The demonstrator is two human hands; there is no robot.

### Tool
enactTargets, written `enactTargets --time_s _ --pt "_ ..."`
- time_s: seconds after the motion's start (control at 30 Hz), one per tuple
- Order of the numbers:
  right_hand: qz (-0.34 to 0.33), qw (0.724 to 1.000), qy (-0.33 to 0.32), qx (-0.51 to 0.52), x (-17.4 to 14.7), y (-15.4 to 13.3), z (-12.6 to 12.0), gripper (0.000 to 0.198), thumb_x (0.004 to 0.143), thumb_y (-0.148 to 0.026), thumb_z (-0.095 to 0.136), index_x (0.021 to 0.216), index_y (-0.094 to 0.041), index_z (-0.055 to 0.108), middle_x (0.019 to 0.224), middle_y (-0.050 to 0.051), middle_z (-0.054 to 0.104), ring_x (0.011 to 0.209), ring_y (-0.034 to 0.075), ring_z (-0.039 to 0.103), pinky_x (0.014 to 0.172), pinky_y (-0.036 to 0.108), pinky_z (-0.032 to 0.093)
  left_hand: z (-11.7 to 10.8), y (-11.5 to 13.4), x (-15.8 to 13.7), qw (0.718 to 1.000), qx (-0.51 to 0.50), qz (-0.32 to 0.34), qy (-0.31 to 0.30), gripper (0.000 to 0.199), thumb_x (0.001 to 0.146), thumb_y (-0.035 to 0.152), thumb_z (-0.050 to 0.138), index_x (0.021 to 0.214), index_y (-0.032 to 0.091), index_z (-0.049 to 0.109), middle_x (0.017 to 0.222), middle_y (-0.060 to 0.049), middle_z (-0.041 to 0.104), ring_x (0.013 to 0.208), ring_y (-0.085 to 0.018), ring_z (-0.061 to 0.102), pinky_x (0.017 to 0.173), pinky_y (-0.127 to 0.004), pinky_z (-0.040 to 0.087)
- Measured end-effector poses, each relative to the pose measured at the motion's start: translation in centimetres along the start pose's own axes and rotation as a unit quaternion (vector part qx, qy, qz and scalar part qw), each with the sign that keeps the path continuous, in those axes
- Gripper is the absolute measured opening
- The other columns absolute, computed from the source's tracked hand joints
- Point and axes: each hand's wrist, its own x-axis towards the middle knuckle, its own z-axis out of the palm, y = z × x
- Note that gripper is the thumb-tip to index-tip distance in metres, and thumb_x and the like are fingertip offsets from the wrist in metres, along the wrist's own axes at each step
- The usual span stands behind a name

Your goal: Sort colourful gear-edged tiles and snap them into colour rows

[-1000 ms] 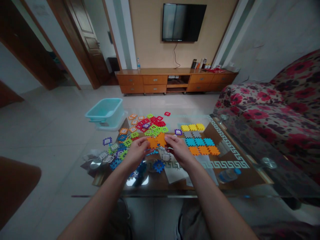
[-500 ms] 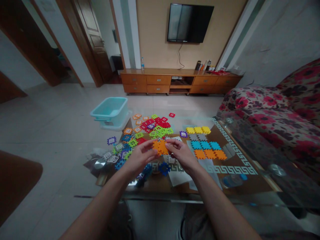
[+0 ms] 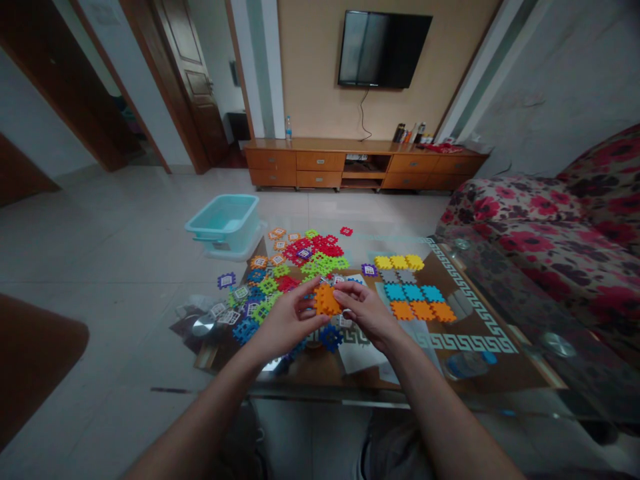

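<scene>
An orange interlocking tile with notched edges (image 3: 327, 301) is held up above the table in front of me. My right hand (image 3: 363, 310) pinches its right side between thumb and fingers. My left hand (image 3: 290, 317) is at the tile's left side with thumb and fingers apart; its fingertips are close to the edge, and whether they touch it is unclear. Below lie a dark blue tile (image 3: 331, 338) and white paper sheets (image 3: 357, 357). To the right, short rows of joined tiles lie flat: yellow (image 3: 399, 262), grey (image 3: 397, 276), light blue (image 3: 413, 293) and orange (image 3: 423, 311).
A loose pile of red (image 3: 300, 251), green (image 3: 325, 265) and blue tiles (image 3: 246, 330) covers the left of the glass table (image 3: 480, 313). A pale turquoise tub (image 3: 225, 227) stands beyond its far left corner. A bottle (image 3: 467, 365) shows near the front right.
My left hand has loosened from its pinch, its thumb dropping away from the fingers. The orange piece looks narrower and turned, still in my right hand. The view has shifted slightly.
</scene>
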Motion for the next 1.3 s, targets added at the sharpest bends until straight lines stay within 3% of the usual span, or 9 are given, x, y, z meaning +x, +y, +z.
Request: enactTargets --time_s 0.1,0.27,0.4,0.7,1.0,1.3 --pt "-0.007 1.0 -0.005 -0.009 -0.1 -0.1 0.2 0.04 0.067 -0.048 0.084 0.094 -0.023 0.069 0.088 0.002 0.068 0.071 0.014 0.057 0.058 0.025 0.039 0.0 0.0 0.0 1.0 -0.004 -0.004 0.004 0.077 0.07 0.023 0.083 0.141 0.022 0.053 0.121 -0.013 0.069 0.093 -0.022 0.071 0.086 -0.04 0.058" --pt "-0.015 0.999 -0.018 -0.03 -0.3 -0.3 0.4 0.037 0.069 -0.046 0.083 0.095 -0.023 0.07 0.089 0.002 0.069 0.074 0.014 0.059 0.059 0.025 0.043 0.1 0.7 -0.2 0.997 0.062 0.041 0.012 0.062 0.071 0.025 0.082 0.129 0.023 0.062 0.129 -0.012 0.066 0.105 -0.023 0.068 0.093 -0.042 0.056" --pt "-0.002 0.999 -0.03 -0.031 -0.3 0.0 0.4 0.036 0.072 -0.044 0.082 0.098 -0.023 0.069 0.092 0.004 0.071 0.076 0.015 0.062 0.06 0.026 0.046 0.1 0.9 -0.3 0.988 0.128 0.082 0.011 0.051 0.074 0.028 0.079 0.122 0.022 0.064 0.121 -0.011 0.069 0.104 -0.023 0.068 0.091 -0.041 0.056" --pt "0.031 0.995 -0.087 -0.031 -0.8 -0.4 0.8 0.037 0.07 -0.039 0.084 0.1 -0.021 0.072 0.093 0.005 0.073 0.083 0.017 0.068 0.074 0.03 0.053 -1.1 -0.4 -0.2 0.921 0.335 0.195 0.025 0.053 0.079 0.027 0.074 0.13 0.025 0.058 0.126 -0.01 0.066 0.118 -0.027 0.06 0.103 -0.045 0.046" --pt "0.006 0.993 -0.112 -0.03 -1.1 -0.8 1.0 0.037 0.066 -0.028 0.086 0.1 -0.022 0.073 0.1 0.006 0.072 0.085 0.018 0.067 0.079 0.034 0.055 -1.4 -0.9 -0.1 0.931 0.313 0.188 -0.006 0.055 0.08 0.03 0.074 0.133 0.026 0.057 0.132 -0.009 0.065 0.122 -0.027 0.06 0.106 -0.046 0.044" --pt "0.001 0.993 -0.116 -0.034 -1.2 -0.8 0.9 0.039 0.064 -0.03 0.086 0.1 -0.022 0.072 0.097 0.005 0.071 0.085 0.018 0.067 0.078 0.035 0.055 -1.4 -0.6 -0.3 0.923 0.333 0.192 -0.016 0.055 0.081 0.027 0.074 0.133 0.026 0.057 0.131 -0.009 0.066 0.121 -0.025 0.061 0.104 -0.044 0.046"
